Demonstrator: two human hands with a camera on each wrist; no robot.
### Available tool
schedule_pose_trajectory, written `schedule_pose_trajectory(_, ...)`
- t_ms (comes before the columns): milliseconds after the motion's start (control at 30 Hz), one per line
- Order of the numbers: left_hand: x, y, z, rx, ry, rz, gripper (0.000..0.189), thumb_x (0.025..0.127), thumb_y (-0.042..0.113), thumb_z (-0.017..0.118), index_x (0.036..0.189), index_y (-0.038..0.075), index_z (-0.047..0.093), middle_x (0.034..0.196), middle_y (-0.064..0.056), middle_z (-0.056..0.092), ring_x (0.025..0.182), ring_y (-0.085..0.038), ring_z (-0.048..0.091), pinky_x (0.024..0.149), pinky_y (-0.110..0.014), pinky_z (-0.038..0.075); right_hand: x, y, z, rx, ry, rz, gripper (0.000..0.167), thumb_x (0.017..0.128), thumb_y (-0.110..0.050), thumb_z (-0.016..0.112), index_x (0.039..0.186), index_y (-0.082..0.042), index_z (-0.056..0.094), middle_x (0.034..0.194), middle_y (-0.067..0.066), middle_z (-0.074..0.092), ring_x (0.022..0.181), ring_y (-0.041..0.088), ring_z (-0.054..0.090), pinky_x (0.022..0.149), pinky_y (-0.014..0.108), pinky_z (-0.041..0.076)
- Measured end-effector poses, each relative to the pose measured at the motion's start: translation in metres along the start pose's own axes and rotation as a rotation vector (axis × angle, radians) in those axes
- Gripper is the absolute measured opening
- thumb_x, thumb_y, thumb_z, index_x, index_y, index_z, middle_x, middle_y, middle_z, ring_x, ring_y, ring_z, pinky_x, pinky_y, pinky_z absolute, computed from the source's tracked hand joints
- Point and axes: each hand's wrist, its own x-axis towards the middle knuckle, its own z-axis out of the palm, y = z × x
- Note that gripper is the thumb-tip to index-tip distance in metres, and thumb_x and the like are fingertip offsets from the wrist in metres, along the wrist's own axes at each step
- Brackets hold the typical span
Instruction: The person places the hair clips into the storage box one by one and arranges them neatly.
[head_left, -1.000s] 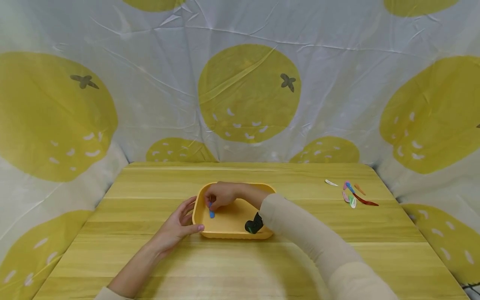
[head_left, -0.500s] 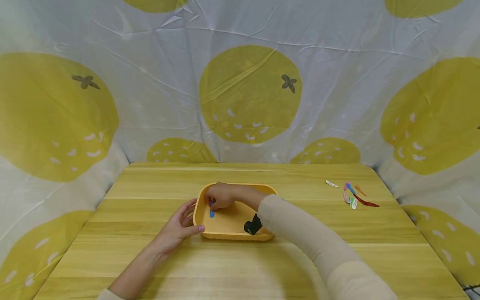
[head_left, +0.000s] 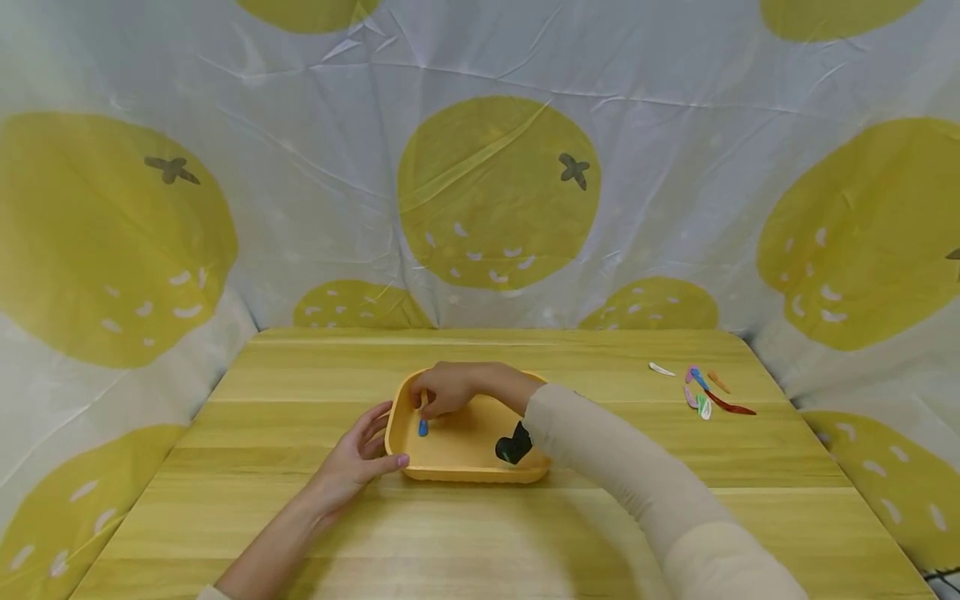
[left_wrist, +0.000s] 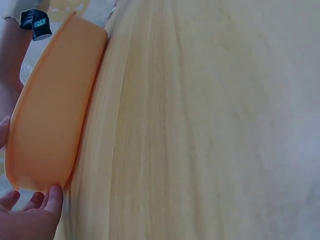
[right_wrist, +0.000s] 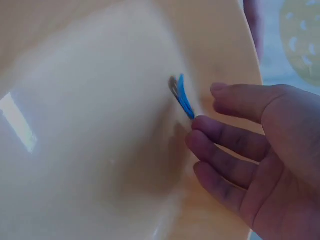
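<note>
Your left hand (head_left: pixel 356 452), fingers spread, touched the end of the tray (head_left: pixel 468 475); keeping it still seemed wise. Inside, the blue clip (right_wrist: pixel 184 97) lay by your right hand (right_wrist: pixel 275 161), thumb wide apart, so a slow, soft pinch looked best.

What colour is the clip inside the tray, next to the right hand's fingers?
Blue; the clip shows best in the right wrist view.

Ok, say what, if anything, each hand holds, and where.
Left hand: the tray, at its left end. Right hand: no grip visible; a fingertip seems to touch the blue clip.
</note>
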Motion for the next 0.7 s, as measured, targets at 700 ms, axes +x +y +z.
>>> schedule_pose_trajectory(700,-0.002,-0.001,0.006,-0.004,0.043,0.013,0.085,0.093,-0.004,0.073,0.162,0.008,0.025,0.164,-0.019,0.029,0.147,-0.042,0.034,0.1,-0.03,0.048,-0.084,0.013,-0.05,0.087,0.064,-0.036,0.033,0.104,-0.02,0.065,0.133,-0.004,0.065,0.119,0.002,0.069,0.109,0.016,0.065,0.094,0.029,0.051)
